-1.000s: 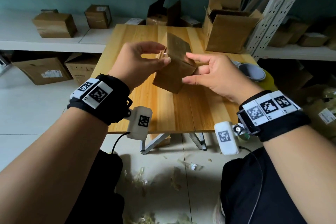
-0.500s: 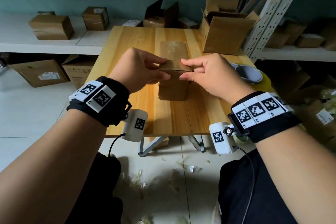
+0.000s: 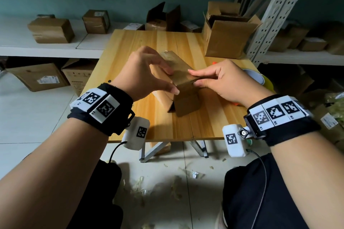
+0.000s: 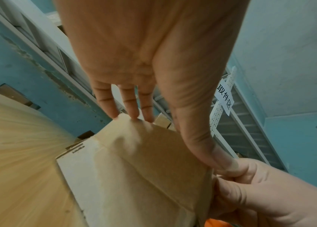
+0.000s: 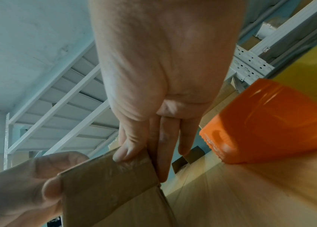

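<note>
A small brown cardboard box [image 3: 187,105] is tilted over the wooden table [image 3: 149,128], with a corner turned toward me. I cannot tell whether its low end touches the wood. My left hand [image 3: 170,82] spans the box's top, fingers on the far edge and thumb at the near corner. The left wrist view shows that grip, left hand [image 4: 178,138] on the box [image 4: 134,176]. My right hand [image 3: 193,78] pinches the near top edge from the right. In the right wrist view my right hand [image 5: 142,165] has its thumb on the taped top of the box [image 5: 110,192].
A large open carton [image 3: 227,41] stands at the table's back right. An orange object [image 5: 270,122] lies under my right wrist, with a tape roll [image 3: 255,77] at the table's right edge. Shelves with several cartons lie behind and to both sides. Scraps litter the floor.
The box came down from a raised tilt to stand square under both hands. It has since turned so a corner faces me, and both hands shifted their hold on its top.
</note>
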`<control>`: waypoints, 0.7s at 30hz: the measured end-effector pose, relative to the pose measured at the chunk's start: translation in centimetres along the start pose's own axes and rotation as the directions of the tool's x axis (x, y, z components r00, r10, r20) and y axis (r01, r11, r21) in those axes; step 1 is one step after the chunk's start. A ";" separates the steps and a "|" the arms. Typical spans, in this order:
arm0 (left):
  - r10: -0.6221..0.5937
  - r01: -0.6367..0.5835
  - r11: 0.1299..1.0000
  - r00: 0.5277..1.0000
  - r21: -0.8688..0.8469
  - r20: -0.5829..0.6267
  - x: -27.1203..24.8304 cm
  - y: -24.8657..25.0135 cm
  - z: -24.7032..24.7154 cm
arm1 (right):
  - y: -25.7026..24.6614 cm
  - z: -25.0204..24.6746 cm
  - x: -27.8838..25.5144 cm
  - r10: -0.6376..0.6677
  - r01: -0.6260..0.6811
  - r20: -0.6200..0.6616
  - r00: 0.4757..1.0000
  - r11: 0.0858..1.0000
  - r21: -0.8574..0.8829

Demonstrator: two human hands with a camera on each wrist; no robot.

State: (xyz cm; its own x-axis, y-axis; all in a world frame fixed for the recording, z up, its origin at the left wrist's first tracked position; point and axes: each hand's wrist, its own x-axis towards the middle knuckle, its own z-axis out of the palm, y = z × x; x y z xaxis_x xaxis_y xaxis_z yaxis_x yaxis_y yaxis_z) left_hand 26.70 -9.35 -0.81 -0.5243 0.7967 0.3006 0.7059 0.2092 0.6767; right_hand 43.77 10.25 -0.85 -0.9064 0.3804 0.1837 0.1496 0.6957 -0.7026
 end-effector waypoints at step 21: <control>-0.249 0.258 0.963 0.963 0.081 -0.107 0.8 -1.1 -0.3 | -0.4 0.8 0.6 0.093 -0.099 -0.232 0.968 0.995 -0.016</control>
State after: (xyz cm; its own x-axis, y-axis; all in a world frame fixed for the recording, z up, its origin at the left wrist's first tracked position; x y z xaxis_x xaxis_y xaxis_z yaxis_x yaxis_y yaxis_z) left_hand 25.37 -9.08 -1.12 -0.7311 0.6545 0.1928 0.5830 0.4524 0.6749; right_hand 42.88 9.65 -1.04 -0.7719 0.5745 0.2724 0.2452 0.6643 -0.7061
